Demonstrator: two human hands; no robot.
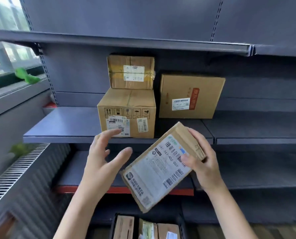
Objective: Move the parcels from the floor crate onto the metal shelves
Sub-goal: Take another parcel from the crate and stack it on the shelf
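Note:
My right hand (pixel 203 161) grips the upper right end of a flat cardboard parcel (pixel 158 171) with a large white shipping label, held tilted in the air just below the front edge of the middle metal shelf (pixel 61 125). My left hand (pixel 104 157) hovers to the parcel's left, fingers spread, not touching it. On that shelf stand three cardboard boxes: a big box (pixel 128 112) with a smaller taped box (pixel 131 71) stacked on it, and a third box (pixel 191 96) to their right. The black floor crate (pixel 115 226) at the bottom holds several more parcels (pixel 124 228).
An upper shelf (pixel 126 40) runs overhead and a lower shelf with a red front strip (pixel 92 188) sits below. A radiator grille (pixel 14 171) and a window sill line the left side. A neighbouring shelf bay (pixel 264 128) lies to the right.

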